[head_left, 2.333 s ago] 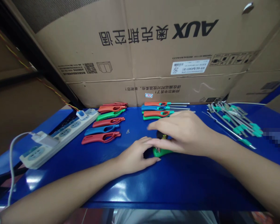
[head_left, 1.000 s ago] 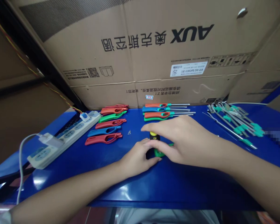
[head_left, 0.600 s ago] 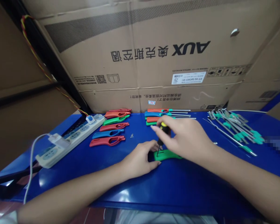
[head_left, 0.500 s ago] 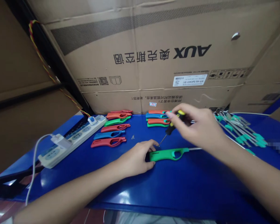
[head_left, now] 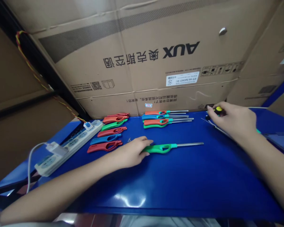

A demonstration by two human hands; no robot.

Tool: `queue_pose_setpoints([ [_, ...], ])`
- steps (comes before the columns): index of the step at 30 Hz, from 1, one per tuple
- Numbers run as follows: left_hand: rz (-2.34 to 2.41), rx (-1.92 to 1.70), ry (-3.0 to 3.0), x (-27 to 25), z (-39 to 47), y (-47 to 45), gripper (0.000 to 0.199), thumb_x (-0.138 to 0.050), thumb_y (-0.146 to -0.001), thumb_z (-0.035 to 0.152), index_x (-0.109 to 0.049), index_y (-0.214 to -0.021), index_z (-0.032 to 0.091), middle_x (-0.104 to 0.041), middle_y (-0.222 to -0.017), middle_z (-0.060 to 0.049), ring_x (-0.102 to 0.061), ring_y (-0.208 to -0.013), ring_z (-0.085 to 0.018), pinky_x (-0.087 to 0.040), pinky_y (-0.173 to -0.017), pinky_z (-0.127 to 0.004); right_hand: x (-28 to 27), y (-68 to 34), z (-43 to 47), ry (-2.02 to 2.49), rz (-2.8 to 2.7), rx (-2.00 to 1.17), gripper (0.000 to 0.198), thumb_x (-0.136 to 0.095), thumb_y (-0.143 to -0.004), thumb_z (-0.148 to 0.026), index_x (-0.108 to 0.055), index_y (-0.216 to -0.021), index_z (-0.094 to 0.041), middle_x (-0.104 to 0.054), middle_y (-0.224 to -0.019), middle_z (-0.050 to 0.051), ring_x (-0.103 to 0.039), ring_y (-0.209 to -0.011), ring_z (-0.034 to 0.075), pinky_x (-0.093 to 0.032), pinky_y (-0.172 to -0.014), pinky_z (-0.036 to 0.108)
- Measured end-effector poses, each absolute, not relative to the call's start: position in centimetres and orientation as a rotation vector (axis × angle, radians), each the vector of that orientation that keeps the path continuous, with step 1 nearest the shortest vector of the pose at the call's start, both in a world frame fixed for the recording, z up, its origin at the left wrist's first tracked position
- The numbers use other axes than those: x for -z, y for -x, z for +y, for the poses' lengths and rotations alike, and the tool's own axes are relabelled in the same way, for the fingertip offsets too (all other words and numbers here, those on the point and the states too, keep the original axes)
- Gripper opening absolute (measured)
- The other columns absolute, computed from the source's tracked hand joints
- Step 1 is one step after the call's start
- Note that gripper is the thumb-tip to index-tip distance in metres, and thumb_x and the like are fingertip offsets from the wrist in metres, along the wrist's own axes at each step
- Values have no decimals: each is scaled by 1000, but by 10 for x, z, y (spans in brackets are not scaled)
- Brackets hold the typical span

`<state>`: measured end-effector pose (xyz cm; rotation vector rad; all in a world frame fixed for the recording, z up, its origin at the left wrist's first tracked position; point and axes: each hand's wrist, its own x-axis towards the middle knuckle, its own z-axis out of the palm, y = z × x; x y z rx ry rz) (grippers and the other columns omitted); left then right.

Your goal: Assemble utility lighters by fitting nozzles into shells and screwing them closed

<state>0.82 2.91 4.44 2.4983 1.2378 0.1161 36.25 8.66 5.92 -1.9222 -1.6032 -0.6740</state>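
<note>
My left hand (head_left: 134, 152) is closed around the rear end of a green lighter (head_left: 159, 148) with a long metal tube, which points right along the table. My right hand (head_left: 236, 121) is at the far right and grips a screwdriver with a black and yellow handle (head_left: 218, 109); most of the tool is hidden by the fingers. Near the left fingers lie a few tiny screws (head_left: 129, 139). Behind the green lighter rests a group of lighters with metal tubes (head_left: 156, 121) in orange, blue and green.
Several red, green and blue lighter shells (head_left: 106, 146) lie in a column at the left. A white power strip (head_left: 68, 148) with plugs runs along the left side of the blue table (head_left: 175, 186). A large cardboard sheet (head_left: 132, 37) stands along the back.
My right hand has carried the screwdriver away from the green lighter, over to the right. My left hand stays at the lighter's rear end. The camera view has shifted slightly.
</note>
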Motion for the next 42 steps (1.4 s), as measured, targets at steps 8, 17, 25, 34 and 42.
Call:
queue_pose_setpoints([
  [8, 1116, -349, -2554, -57, 55, -3, 29, -57, -95, 17, -64, -123, 17, -63, -111, -9, -64, -103, -22, -53, -96, -36, -71, -363, 78, 2115, -1635, 486, 40, -49, -86, -55, -70, -92, -22, -71, -75, 9, -65, -77, 26, -24, -53, 28],
  [17, 1220, -826, -2933, -32, 94, -13, 34, -43, -97, 7, -52, -129, 12, -53, -120, -17, -54, -111, -28, -50, -99, -47, -71, -359, 73, 2070, -1648, 491, 40, -49, -83, -54, -71, -93, -21, -71, -75, 8, -64, -78, 27, -25, -54, 29],
  [25, 1247, -908, -2916, -32, 141, -29, 35, -46, -94, 8, -53, -128, 14, -53, -119, -16, -53, -112, -29, -48, -102, -48, -63, -355, 78, 2131, -1602, 413, 37, -47, -83, -49, -72, -95, -23, -72, -78, 9, -63, -77, 27, -27, -56, 29],
  [34, 1308, -859, -2860, -24, 159, -34, 33, -48, -90, 6, -60, -120, 13, -54, -118, -16, -55, -112, -29, -50, -99, -48, -62, -345, 78, 2269, -1718, 274, 29, -50, -83, -46, -69, -95, -27, -72, -79, 8, -66, -84, 31, -31, -54, 31],
  [42, 1312, -772, -2813, -24, 174, -34, 32, -51, -89, 8, -66, -117, 11, -59, -115, -16, -59, -114, -30, -51, -100, -48, -48, -335, 79, 2336, -1992, 101, 35, -42, -92, -46, -62, -112, -25, -74, -102, 14, -70, -93, 36, -37, -59, 35],
])
